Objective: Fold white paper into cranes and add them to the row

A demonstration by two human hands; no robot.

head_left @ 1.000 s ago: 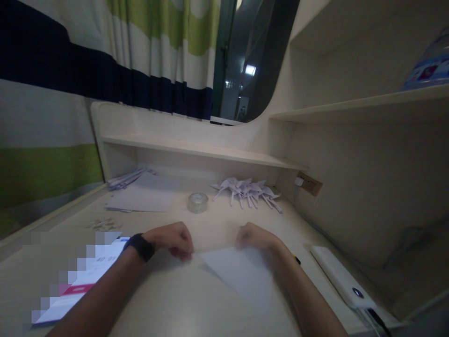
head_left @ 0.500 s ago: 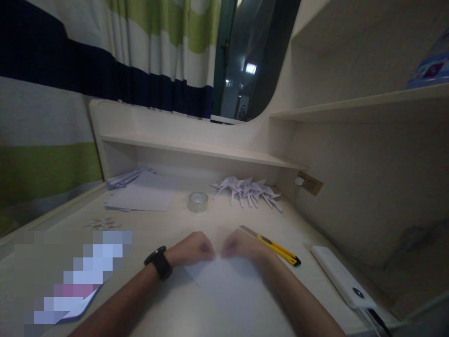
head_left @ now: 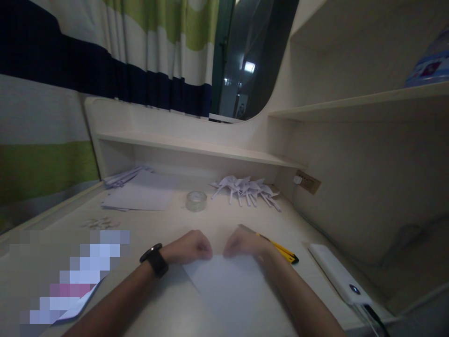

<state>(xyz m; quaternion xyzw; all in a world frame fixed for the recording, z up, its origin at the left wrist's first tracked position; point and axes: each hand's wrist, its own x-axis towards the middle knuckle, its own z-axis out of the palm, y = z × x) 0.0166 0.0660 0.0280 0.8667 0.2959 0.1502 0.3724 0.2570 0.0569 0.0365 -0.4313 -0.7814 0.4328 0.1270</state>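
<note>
A white sheet of paper [head_left: 228, 290] lies in front of me on the pale desk, its far edge running beneath both hands. My left hand [head_left: 193, 245], with a dark watch on its wrist, is closed on the far left part of that edge. At the far right part, my right hand [head_left: 240, 243] has its fingers curled closed on the paper. A small gap separates the two hands. Just beyond and right of my right hand lies a yellow utility knife [head_left: 285, 252], partly hidden by that hand and wrist.
A tape roll [head_left: 196, 201] sits beyond the hands, with paper pinwheels [head_left: 245, 187] to its right. Stacked paper [head_left: 143, 192] lies back left, near small scraps [head_left: 101, 223]. A white power strip [head_left: 336, 271] runs along the right; a blurred-out device [head_left: 79, 309] is at left.
My right hand has shifted slightly right and my left hand slightly left, widening the gap between them. More of the paper's far edge shows. The view has moved a little.
</note>
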